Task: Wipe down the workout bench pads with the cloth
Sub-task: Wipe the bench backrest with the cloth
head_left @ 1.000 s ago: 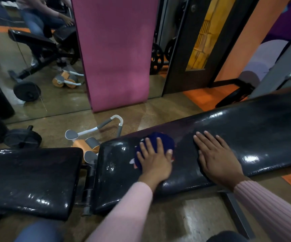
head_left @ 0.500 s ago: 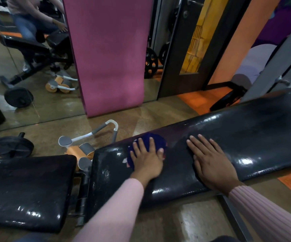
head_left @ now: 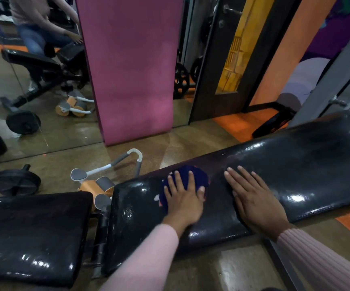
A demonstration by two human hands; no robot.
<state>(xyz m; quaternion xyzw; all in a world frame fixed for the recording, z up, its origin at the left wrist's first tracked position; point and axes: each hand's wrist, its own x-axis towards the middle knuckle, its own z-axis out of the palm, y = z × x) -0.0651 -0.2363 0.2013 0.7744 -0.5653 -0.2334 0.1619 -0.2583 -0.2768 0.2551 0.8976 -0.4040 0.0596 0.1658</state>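
Observation:
A long black back pad [head_left: 295,169] of the workout bench runs from the middle to the right edge, shiny and scuffed. A separate black seat pad [head_left: 33,232] lies at the lower left, joined by a metal hinge. A dark blue cloth [head_left: 199,177] lies on the back pad near its left end. My left hand [head_left: 183,199] presses flat on the cloth, fingers spread over it. My right hand [head_left: 255,198] rests flat on the bare pad just right of the cloth, fingers apart, holding nothing.
An orange and grey ab roller [head_left: 98,183] lies on the floor behind the gap between the pads. A pink mat [head_left: 128,70] leans on a wall mirror. A weight plate [head_left: 16,183] sits at the left. A dark door [head_left: 222,59] stands behind.
The view has shifted slightly. My left hand with the cloth stays near the back pad's left end, little moved on the pad. My right hand stays flat on the pad.

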